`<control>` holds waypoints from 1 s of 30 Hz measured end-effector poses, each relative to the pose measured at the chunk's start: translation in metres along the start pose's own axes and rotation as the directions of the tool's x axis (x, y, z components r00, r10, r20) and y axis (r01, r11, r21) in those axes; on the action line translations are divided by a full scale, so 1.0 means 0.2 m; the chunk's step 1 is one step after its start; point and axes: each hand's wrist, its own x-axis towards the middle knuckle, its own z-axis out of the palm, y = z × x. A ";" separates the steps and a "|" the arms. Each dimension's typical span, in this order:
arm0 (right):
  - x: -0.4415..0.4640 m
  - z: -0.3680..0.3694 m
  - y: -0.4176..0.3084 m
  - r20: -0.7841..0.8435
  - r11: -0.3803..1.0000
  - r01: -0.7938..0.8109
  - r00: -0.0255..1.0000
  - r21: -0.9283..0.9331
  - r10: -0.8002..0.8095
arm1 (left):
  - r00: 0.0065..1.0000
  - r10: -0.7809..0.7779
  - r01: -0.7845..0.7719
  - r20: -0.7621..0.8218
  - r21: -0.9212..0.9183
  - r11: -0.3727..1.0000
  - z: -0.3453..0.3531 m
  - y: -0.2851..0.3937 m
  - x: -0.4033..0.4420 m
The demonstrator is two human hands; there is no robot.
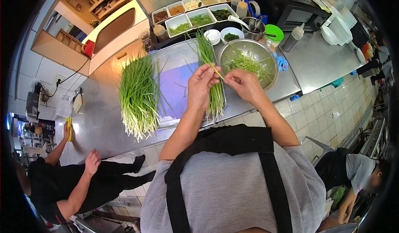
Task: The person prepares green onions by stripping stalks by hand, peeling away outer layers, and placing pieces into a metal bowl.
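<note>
Between my two hands is a thin green stalk [216, 71]. My left hand [202, 85] pinches it, and my right hand [245, 85] has its fingers closed at the stalk's lower end. Beneath my left hand, a smaller bunch of green stalks [216, 97] lies along the right side of a tray [172, 52] with a bluish surface. A large bunch of long green stalks with white ends [139, 93] lies at the tray's left side. Just beyond my right hand stands a metal bowl [276, 68] with green trimmings [249, 64] inside.
White containers of chopped ingredients [200, 20] stand at the back, near small white plates [212, 36], a bowl of dark greens [231, 36] and a green tub [274, 32]. A squeeze bottle [294, 38] stands right. One person [54, 187] is at left with a yellow cloth [69, 129]; another [359, 170] bends at right.
</note>
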 end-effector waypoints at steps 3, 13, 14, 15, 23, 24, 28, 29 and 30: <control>-0.01 0.03 0.02 -0.019 0.996 -0.052 0.998 0.070 0.054 | 0.998 -0.034 0.031 0.060 0.049 0.998 0.00 -0.01 -0.03; 0.01 0.02 0.07 0.004 0.932 -0.215 0.975 0.293 0.224 | 0.998 -0.042 0.036 0.036 0.152 0.988 -0.02 -0.05 -0.06; 0.02 0.02 0.07 -0.005 0.907 -0.246 0.965 0.342 0.263 | 0.999 -0.046 0.042 0.024 0.150 0.988 -0.02 -0.06 -0.06; 0.03 0.04 0.07 -0.023 0.902 -0.196 0.975 0.385 0.222 | 0.998 -0.056 0.049 0.035 0.170 0.984 -0.02 -0.05 -0.07; 0.07 0.08 0.09 0.105 0.795 -0.245 0.969 0.554 0.225 | 0.989 -0.137 0.120 0.062 0.225 0.967 -0.03 -0.03 -0.08; 0.07 0.08 0.10 0.105 0.769 -0.254 0.965 0.586 0.239 | 0.989 -0.136 0.119 0.061 0.217 0.969 -0.04 -0.03 -0.08; 0.11 0.04 0.11 0.094 0.664 -0.279 0.949 0.694 0.301 | 0.979 -0.190 0.168 0.069 0.248 0.954 -0.09 -0.05 -0.08; 0.13 0.02 0.12 0.089 0.637 -0.282 0.944 0.717 0.318 | 0.973 -0.219 0.192 0.071 0.272 0.943 -0.11 -0.04 -0.09; 0.14 0.00 0.14 0.073 0.623 -0.278 0.940 0.731 0.334 | 0.969 -0.234 0.205 0.076 0.280 0.938 -0.13 -0.04 -0.09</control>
